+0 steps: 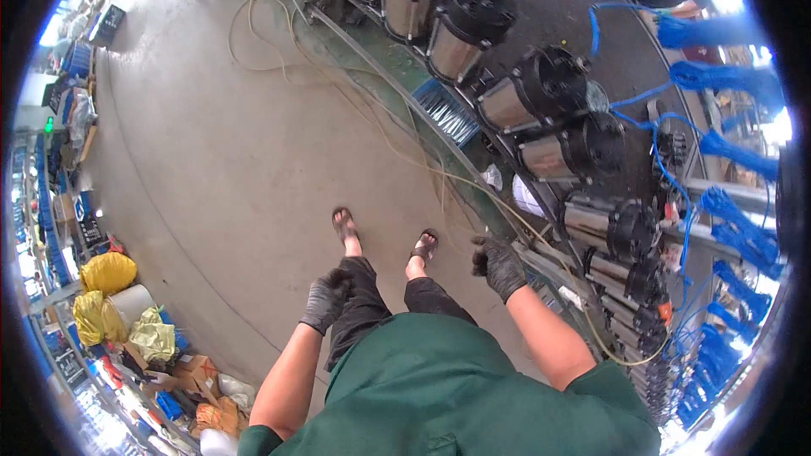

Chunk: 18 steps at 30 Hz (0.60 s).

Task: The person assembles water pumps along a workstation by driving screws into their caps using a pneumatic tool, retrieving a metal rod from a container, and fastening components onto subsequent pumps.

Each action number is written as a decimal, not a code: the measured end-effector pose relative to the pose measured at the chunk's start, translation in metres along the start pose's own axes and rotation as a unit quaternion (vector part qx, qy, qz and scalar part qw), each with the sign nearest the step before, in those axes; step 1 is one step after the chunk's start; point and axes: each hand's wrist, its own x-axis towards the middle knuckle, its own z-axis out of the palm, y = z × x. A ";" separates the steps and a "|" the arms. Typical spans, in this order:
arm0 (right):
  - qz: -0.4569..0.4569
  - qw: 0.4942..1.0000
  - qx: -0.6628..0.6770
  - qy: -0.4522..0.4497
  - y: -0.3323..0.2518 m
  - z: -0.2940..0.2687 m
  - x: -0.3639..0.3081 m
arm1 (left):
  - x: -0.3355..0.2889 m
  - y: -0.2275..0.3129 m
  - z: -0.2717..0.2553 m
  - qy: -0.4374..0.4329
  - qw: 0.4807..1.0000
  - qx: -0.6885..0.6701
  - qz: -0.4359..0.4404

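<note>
Both of my hands wear dark grey knit gloves. My left hand [327, 301] hangs in front of my left leg with its fingers curled in; nothing shows in it. To the right, my right hand [501, 268] is held out near the rail of the work line, apart from it. Its fingers are loosely bent with a gap between them, and I see nothing held. Closest to that hand is a row of metal cylinders with black tops, such as this motor-like pump unit [583, 148]. A pale hose [490, 188] runs along the rail there.
Blue cable bundles [718, 76] hang along the far right. A blue crate [446, 112] of metal parts sits below the line. Hoses and a thin cable [182, 245] lie across the grey floor [228, 143]. Yellow bags [108, 273] and cartons [196, 374] are piled at left.
</note>
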 end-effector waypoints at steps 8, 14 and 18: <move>0.027 0.997 0.040 0.060 0.015 0.032 0.159 | 0.199 -0.083 0.038 -0.076 0.996 0.050 0.024; -0.016 0.984 0.016 0.178 0.005 0.011 0.362 | 0.336 -0.058 0.094 -0.158 0.960 0.229 0.040; -0.104 0.989 0.064 0.087 -0.087 0.082 0.495 | 0.357 -0.136 0.127 -0.231 0.946 0.210 -0.085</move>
